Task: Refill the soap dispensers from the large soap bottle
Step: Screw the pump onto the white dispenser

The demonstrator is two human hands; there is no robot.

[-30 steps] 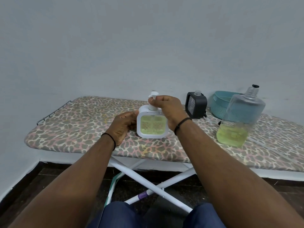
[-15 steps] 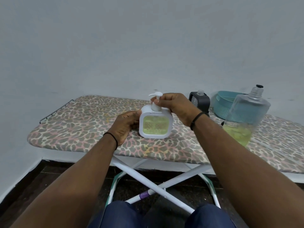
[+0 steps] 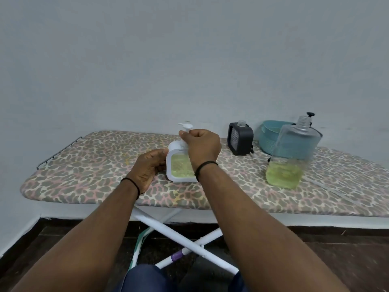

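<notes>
Near the ironing board's (image 3: 84,165) middle, the left hand (image 3: 148,168) grips the white soap dispenser (image 3: 179,165) while the right hand (image 3: 202,147) pinches its pump (image 3: 185,128); a crooked twist could cross-thread and leak.

Glossy plastic dispenser (image 3: 179,165), cloth board (image 3: 88,165)

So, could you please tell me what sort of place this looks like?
Probably a plain room at home: a leopard-print padded ironing board serves as table, against a bare pale wall, with a teal plastic basket behind.
</notes>
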